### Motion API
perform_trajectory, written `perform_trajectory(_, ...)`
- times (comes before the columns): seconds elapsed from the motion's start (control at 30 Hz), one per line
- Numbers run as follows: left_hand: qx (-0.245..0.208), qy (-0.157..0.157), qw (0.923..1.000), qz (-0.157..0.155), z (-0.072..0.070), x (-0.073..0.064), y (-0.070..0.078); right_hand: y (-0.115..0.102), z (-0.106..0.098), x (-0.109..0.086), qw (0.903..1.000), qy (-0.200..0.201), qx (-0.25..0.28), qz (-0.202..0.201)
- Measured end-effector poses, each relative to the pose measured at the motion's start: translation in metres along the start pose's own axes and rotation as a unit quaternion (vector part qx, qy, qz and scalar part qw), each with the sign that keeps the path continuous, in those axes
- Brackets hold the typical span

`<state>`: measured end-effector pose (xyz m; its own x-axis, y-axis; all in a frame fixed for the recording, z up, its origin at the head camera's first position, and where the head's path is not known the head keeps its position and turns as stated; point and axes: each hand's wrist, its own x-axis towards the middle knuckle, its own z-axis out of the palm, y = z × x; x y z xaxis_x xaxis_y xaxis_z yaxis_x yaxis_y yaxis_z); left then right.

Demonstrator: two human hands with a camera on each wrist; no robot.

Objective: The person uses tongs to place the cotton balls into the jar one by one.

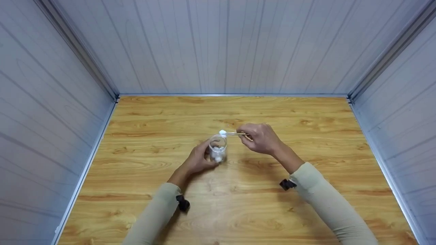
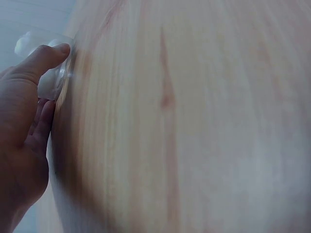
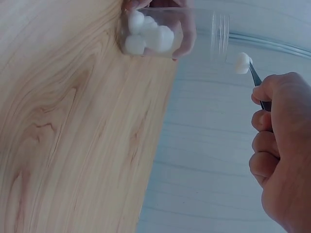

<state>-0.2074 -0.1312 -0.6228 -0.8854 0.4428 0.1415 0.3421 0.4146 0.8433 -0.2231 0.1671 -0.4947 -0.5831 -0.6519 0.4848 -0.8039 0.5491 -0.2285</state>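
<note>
A clear jar stands on the wooden table with several white cotton balls in its lower part. My left hand grips the jar from its left side, thumb on the near side and fingers around the back. In my right hand I pinch a pair of tweezers. Their tips hold a single cotton ball just outside the jar's open mouth, over the rim in the head view. The left wrist view shows the left thumb against the jar wall.
The wooden table is bordered by pale panels at the back, left and right. A small black camera is strapped at the left sleeve, another black camera at the right.
</note>
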Motion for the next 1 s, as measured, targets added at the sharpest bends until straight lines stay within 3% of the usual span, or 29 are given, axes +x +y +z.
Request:
perform_trajectory(0.33,0.021,0.017,0.9995,0.014,0.010,0.003,-0.031,-0.006,0.010,0.001,0.9994,0.005,0.023,-0.025)
perform_trajectory(0.77,0.007,0.018,0.9995,0.025,0.007,0.001,-0.027,-0.012,0.019,0.000,0.9995,-0.020,0.018,-0.018)
perform_trajectory(1.0,0.025,0.010,0.9996,0.005,0.009,0.003,-0.033,-0.013,0.022,0.000,0.9994,-0.028,0.020,-0.010)
